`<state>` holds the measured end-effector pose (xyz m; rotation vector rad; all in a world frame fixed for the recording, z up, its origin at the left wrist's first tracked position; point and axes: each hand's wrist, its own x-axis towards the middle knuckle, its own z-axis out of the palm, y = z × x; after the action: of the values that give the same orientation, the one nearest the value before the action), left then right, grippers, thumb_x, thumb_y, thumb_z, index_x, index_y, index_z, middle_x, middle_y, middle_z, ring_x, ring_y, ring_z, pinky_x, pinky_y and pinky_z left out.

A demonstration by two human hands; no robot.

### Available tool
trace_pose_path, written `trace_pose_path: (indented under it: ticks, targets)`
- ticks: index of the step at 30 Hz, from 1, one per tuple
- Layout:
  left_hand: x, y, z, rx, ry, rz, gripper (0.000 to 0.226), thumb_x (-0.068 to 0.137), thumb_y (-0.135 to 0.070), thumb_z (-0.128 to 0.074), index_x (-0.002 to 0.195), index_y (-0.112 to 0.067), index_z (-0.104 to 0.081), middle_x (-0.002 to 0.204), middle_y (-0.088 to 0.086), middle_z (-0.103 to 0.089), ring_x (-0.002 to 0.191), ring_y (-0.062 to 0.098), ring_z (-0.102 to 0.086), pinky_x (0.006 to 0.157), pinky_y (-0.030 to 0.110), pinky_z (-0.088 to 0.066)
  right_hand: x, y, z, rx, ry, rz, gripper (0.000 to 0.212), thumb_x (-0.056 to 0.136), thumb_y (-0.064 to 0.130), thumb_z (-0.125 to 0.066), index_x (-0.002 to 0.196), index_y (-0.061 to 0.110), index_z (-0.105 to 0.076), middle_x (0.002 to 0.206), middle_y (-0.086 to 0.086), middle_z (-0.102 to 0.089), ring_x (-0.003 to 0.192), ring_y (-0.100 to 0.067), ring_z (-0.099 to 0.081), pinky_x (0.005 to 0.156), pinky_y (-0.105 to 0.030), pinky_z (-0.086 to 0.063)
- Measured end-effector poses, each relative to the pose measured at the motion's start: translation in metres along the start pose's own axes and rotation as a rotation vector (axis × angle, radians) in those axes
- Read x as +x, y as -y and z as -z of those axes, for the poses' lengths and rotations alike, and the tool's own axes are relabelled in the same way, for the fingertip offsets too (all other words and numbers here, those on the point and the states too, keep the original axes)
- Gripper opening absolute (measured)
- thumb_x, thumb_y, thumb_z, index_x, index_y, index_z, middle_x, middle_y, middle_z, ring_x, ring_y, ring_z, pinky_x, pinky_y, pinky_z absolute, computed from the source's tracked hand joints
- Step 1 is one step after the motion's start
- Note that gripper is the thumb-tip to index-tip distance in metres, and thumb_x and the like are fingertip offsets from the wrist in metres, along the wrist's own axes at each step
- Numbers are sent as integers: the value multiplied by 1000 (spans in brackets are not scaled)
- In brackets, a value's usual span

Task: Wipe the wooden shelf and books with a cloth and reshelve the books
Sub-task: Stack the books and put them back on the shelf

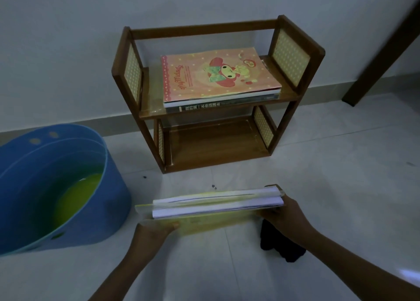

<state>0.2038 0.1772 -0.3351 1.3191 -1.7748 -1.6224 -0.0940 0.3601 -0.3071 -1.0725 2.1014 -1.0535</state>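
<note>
both hands (156, 229) seemingly grip yellow book (204, 207) ends.

I read "My Melody" in red script running up the left side of the pink notebook (218, 73), which lies on top of the stack in the upper middle of the frame. Below it, the dark book (204, 107) carries Chinese characters on its spine, starting 我的第一本; the rest is too blurred for me.
</note>
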Motion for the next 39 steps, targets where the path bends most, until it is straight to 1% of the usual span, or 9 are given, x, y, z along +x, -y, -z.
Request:
trace_pose_path:
  ticks: [3, 9, 14, 18, 21, 27, 32, 36, 39]
  targets:
    - [2, 2, -6, -6, 8, 6, 39, 51, -46, -87, 87, -37, -76, 94, -4, -76, 89, 19, -71, 82, 40, -58, 4, -21, -11, -9, 59, -29, 35, 75, 39, -64, 107, 25, -59, 86, 35, -65, 89, 23, -55, 74, -6, -45]
    - [33, 1, -8, 61, -28, 40, 44, 50, -51, -86, 86, -28, -75, 89, -3, -76, 87, 23, -71, 82, 52, -56, 42, -23, -9, 189, 111, -83, 42, 80, 23, -75, 116, 15, -56, 101, -1, -69, 86, -1, -68, 70, -22, -56]
    - [84, -42, -30, 187, -27, 9, 26, 82, -34, -71, 102, -18, -70, 97, -3, -74, 89, 17, -69, 83, 41, -55, 107, -5, 19, 340, 158, -104, 41, 89, 11, -64, 127, 16, -49, 109, -15, -68, 96, -30, -68, 77, -47, -58]
    - [138, -60, -46, 150, -89, 94, 24, 87, -28, -68, 107, -16, -65, 94, 2, -68, 82, 19, -65, 72, 32, -55, 166, 5, 17, 255, 139, -225, 33, 92, 8, -60, 118, 20, -46, 89, -10, -64, 75, -28, -65, 54, -35, -55]
    - [168, -66, -54, 231, -185, 173, 25, 86, -29, -69, 79, -8, -57, 71, 4, -60, 63, 17, -58, 48, 25, -47, 200, -6, 1, 145, 54, -236, 37, 88, 10, -64, 121, 13, -47, 94, -12, -61, 86, -32, -62, 63, -35, -53]
    - [197, -57, -64, 367, -187, 144, 21, 87, -26, -66, 92, -15, -49, 91, 4, -55, 94, 28, -55, 80, 33, -43, 220, -12, -21, 59, -100, -207, 25, 87, -8, -55, 110, 3, -55, 92, -11, -58, 85, -23, -55, 55, -11, -43]
    - [203, -50, -54, 266, -3, -75, 66, 75, -37, -76, 132, -19, -46, 124, -2, -62, 117, 20, -59, 95, 37, -51, 211, -18, -27, 83, -139, -23, 49, 84, -11, -55, 128, 8, -46, 107, -13, -59, 97, -25, -57, 68, -8, -45]
    - [185, -29, -38, 396, 251, -218, 139, 60, -44, -89, 148, -36, 19, 155, -13, -26, 135, 2, -38, 101, 30, -46, 184, -32, -11, 105, 86, 43, 81, 77, 2, -74, 137, 30, -27, 121, 16, -51, 106, 5, -56, 79, -8, -47]
    - [169, -13, -40, 793, 99, -291, 134, 76, -28, -78, 136, -37, 42, 161, 11, 4, 122, 26, -52, 85, 45, -55, 173, -43, -6, -227, 114, 45, 92, 81, 12, -71, 148, 28, -11, 126, 8, -47, 103, -5, -51, 82, -16, -43]
